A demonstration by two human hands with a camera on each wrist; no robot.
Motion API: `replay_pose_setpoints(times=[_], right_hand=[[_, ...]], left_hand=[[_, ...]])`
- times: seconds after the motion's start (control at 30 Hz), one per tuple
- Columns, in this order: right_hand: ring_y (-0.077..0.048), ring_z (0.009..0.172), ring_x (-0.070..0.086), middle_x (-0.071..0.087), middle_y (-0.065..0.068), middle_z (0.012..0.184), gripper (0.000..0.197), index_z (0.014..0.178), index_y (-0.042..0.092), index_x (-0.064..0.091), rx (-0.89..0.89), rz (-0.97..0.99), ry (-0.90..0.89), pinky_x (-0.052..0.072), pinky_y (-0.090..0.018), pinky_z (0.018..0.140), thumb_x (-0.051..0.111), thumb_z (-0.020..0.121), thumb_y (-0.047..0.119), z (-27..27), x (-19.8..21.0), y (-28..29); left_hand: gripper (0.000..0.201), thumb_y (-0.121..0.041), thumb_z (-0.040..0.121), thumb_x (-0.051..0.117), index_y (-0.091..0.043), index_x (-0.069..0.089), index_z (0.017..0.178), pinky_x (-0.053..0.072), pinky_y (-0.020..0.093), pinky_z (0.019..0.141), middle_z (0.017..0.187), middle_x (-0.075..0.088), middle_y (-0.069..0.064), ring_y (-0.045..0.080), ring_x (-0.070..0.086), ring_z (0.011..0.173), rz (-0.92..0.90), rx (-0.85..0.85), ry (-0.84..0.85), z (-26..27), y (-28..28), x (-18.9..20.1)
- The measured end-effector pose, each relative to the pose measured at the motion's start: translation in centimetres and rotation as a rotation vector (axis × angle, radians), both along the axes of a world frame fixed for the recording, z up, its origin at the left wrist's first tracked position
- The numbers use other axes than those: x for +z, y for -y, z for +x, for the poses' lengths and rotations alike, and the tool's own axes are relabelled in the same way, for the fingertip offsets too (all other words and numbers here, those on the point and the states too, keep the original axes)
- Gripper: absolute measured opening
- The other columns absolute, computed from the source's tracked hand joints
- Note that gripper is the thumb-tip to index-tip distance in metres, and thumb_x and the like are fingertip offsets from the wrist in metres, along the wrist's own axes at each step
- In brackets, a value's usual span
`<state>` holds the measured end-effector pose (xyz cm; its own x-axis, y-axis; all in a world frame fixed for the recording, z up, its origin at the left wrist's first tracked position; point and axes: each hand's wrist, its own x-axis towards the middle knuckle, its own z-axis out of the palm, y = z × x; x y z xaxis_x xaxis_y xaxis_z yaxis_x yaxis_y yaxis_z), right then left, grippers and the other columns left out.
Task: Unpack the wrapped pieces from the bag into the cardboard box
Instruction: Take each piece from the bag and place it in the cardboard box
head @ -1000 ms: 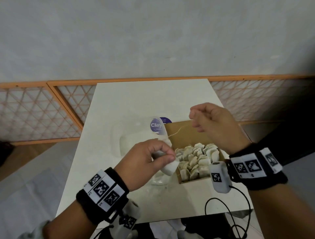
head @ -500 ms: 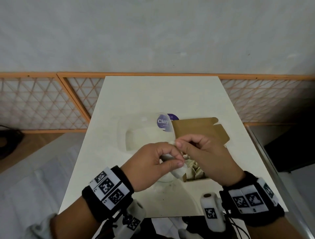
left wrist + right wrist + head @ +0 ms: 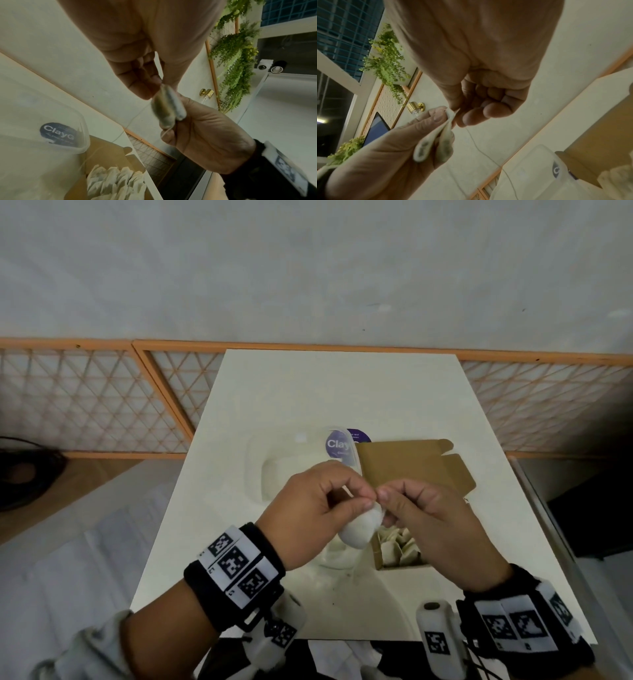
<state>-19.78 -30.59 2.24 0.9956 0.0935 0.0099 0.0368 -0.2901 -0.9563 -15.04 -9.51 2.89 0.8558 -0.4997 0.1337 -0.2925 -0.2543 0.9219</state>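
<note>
My left hand point(image 3: 361, 503) grips a small white wrapped piece point(image 3: 359, 529) above the table, just left of the cardboard box point(image 3: 380, 560). My right hand point(image 3: 385, 498) pinches the top edge of the same piece point(image 3: 436, 138). A thin thread point(image 3: 130, 121) hangs from the piece toward the box. In the left wrist view the piece point(image 3: 166, 108) sits between my left hand point(image 3: 155, 84) and right hand point(image 3: 169, 133). Several wrapped pieces point(image 3: 400, 546) lie in the box, partly hidden by my right hand. The clear bag point(image 3: 291, 470) with a purple label lies left of the box.
The box's brown lid flap point(image 3: 411, 463) lies open toward the far side. The white table point(image 3: 342, 392) ends at an orange lattice rail point(image 3: 102, 405) against the wall. Hanging plants point(image 3: 235, 67) and a gold wall fitting point(image 3: 206, 93) appear in the wrist views.
My right hand came down from above the box, where it pulled the thread out, and now pinches the piece's top next to my left hand. The left hand kept its grip.
</note>
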Motion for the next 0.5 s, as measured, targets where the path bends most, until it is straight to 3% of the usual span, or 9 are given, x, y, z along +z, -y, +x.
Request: replay_pose_setpoints(times=[0.1, 0.17, 0.23, 0.33, 0.37, 0.43, 0.5], right_hand=[[-0.014, 0.07, 0.061, 0.07, 0.002, 0.073, 0.02, 0.096, 0.022, 0.078, -0.021, 0.072, -0.005, 0.052, -0.026, 0.068, 0.061, 0.101, 0.031, -0.4, -0.2, 0.2], [-0.007, 0.069, 0.056, 0.067, 0.011, 0.075, 0.011, 0.102, 0.019, 0.078, 0.002, 0.138, -0.025, 0.048, -0.019, 0.064, 0.068, 0.099, 0.02, -0.7, -0.8, 0.2], [-0.004, 0.065, 0.051, 0.061, 0.016, 0.073, 0.006, 0.1, 0.016, 0.078, -0.003, 0.066, 0.008, 0.042, -0.017, 0.061, 0.073, 0.097, 0.018, -0.7, -1.7, 0.3], [-0.008, 0.07, 0.051, 0.057, 0.008, 0.073, 0.01, 0.091, 0.013, 0.076, -0.069, 0.001, 0.063, 0.042, -0.023, 0.066, 0.072, 0.097, 0.019, -0.8, -2.4, 1.1], [-0.014, 0.07, 0.053, 0.06, 0.004, 0.074, 0.008, 0.094, 0.014, 0.078, -0.089, 0.022, 0.059, 0.042, -0.026, 0.067, 0.072, 0.098, 0.018, -0.8, -2.3, 1.6], [-0.036, 0.072, 0.057, 0.066, -0.018, 0.079, 0.01, 0.101, 0.014, 0.08, -0.111, 0.054, 0.024, 0.046, -0.041, 0.066, 0.072, 0.099, 0.018, -1.1, -2.0, 3.0], [-0.045, 0.077, 0.062, 0.067, -0.029, 0.086, 0.014, 0.102, 0.013, 0.08, -0.167, 0.034, 0.019, 0.051, -0.052, 0.07, 0.074, 0.097, 0.025, -1.7, -1.2, 5.0]], left_hand=[[0.012, -0.016, 0.092, 0.077, -0.027, 0.074, 0.088, 0.058, 0.029, 0.07, 0.087, 0.07, -0.007, 0.013, 0.069, 0.078, -0.009, 0.019, -0.039, 0.4, 0.4, -0.1], [0.013, -0.017, 0.091, 0.077, -0.029, 0.074, 0.087, 0.05, 0.019, 0.067, 0.083, 0.071, -0.007, 0.011, 0.066, 0.076, 0.008, 0.033, -0.002, 0.6, 0.9, -0.2], [0.011, -0.02, 0.09, 0.078, -0.03, 0.073, 0.086, 0.043, 0.013, 0.066, 0.083, 0.072, -0.008, 0.008, 0.061, 0.073, -0.005, 0.018, -0.004, 0.6, 1.5, -0.1], [0.012, -0.016, 0.09, 0.077, -0.027, 0.073, 0.088, 0.047, 0.015, 0.067, 0.08, 0.074, -0.009, 0.005, 0.062, 0.072, -0.051, -0.02, -0.059, 0.3, 2.5, -0.5], [0.012, -0.015, 0.09, 0.078, -0.026, 0.073, 0.088, 0.047, 0.014, 0.067, 0.079, 0.073, -0.011, 0.004, 0.061, 0.07, -0.065, -0.017, -0.068, 0.3, 2.7, -0.7], [0.012, -0.014, 0.088, 0.079, -0.024, 0.073, 0.089, 0.047, 0.014, 0.065, 0.076, 0.069, -0.012, 0.003, 0.057, 0.066, -0.087, 0.016, -0.081, 0.4, 2.8, -1.5], [0.011, -0.014, 0.089, 0.079, -0.023, 0.073, 0.089, 0.047, 0.014, 0.064, 0.076, 0.068, -0.012, 0.003, 0.055, 0.064, -0.053, 0.048, -0.098, 0.7, 2.4, -2.7]])
